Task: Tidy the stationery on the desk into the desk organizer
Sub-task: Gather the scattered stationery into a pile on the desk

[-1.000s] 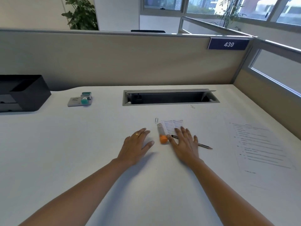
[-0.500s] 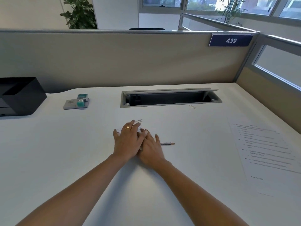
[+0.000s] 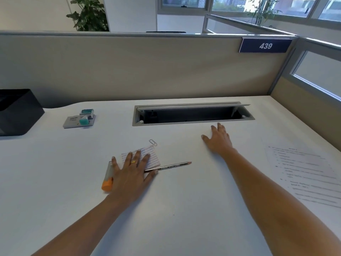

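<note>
The left hand (image 3: 132, 174) lies flat, fingers spread, over a lined note card (image 3: 150, 157), a pencil (image 3: 171, 165) and an orange-capped glue stick (image 3: 108, 177) mid-desk. The right hand (image 3: 218, 138), flat and empty, rests near the cable tray (image 3: 191, 115); open white desk (image 3: 55, 172) stretches left toward the black organizer (image 3: 17, 112).

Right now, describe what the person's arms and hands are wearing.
Both forearms are bare, with no sleeves, watch or bracelets in view. The left hand wears a thin gold ring with a small raised top on one finger. The right hand shows no ring or glove.
</note>
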The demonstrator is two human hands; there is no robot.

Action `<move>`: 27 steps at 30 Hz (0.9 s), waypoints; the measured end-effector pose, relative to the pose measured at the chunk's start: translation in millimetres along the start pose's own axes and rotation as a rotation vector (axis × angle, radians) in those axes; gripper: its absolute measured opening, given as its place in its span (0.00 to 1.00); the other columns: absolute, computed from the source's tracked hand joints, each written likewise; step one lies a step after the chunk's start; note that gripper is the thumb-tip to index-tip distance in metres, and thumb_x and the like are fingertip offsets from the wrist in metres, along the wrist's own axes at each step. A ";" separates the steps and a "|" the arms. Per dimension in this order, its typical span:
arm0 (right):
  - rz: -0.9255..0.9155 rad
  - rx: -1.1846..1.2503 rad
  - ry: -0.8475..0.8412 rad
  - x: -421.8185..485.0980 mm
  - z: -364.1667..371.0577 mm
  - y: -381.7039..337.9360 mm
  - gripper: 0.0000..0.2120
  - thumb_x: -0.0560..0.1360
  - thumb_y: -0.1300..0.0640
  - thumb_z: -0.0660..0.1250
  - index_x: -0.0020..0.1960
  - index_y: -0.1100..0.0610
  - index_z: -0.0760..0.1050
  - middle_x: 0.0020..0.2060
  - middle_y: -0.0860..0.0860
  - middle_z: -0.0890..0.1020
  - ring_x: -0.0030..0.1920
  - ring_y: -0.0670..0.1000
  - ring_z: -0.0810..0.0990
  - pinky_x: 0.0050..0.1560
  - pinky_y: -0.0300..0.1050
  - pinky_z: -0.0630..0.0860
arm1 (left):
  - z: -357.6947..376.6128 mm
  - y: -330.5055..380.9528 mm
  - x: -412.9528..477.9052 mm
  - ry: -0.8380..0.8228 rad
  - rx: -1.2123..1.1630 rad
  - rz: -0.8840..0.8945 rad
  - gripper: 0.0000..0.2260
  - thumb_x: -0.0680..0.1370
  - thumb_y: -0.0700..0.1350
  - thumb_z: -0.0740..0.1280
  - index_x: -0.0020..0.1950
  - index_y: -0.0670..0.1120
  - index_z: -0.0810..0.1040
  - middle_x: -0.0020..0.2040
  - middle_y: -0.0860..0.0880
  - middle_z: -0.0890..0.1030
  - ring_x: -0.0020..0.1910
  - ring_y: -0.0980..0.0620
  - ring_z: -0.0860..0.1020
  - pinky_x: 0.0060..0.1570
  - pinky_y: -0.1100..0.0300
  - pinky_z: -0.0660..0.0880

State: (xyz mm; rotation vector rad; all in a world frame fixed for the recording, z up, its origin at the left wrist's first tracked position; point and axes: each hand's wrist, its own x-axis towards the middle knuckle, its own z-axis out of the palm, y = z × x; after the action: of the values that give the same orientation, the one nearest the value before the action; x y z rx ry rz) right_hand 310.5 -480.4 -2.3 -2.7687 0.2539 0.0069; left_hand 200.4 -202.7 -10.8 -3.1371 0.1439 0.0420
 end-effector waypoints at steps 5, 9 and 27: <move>0.077 -0.016 -0.046 15.1 1.9 3.0 0.34 0.79 0.42 0.52 0.76 0.60 0.47 0.76 0.56 0.46 0.76 0.55 0.44 0.74 0.55 0.45 | 4.8 -5.1 1.0 0.017 0.039 0.022 0.51 0.57 0.68 0.14 0.75 0.57 0.48 0.77 0.52 0.51 0.76 0.50 0.50 0.68 0.35 0.43; 0.042 -0.050 -0.043 6.1 12.1 -14.3 0.32 0.80 0.43 0.49 0.75 0.61 0.47 0.76 0.55 0.49 0.76 0.54 0.45 0.74 0.56 0.43 | 2.2 -11.0 -1.9 -0.018 0.097 0.089 0.36 0.75 0.67 0.35 0.66 0.52 0.73 0.66 0.47 0.74 0.67 0.43 0.70 0.64 0.33 0.43; -0.440 -0.017 -0.252 -109.8 74.3 -164.5 0.31 0.78 0.39 0.47 0.76 0.54 0.48 0.76 0.48 0.47 0.76 0.47 0.43 0.72 0.59 0.37 | -4.8 -63.7 -38.1 -0.033 0.106 0.023 0.39 0.71 0.69 0.29 0.69 0.58 0.67 0.66 0.46 0.74 0.66 0.42 0.72 0.58 0.36 0.69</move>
State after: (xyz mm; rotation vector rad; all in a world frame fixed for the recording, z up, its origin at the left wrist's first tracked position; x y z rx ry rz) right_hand 233.6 -283.8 -9.9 -2.7420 -0.4205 0.2438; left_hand 168.4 -135.8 -5.0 -3.0270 0.1758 0.0829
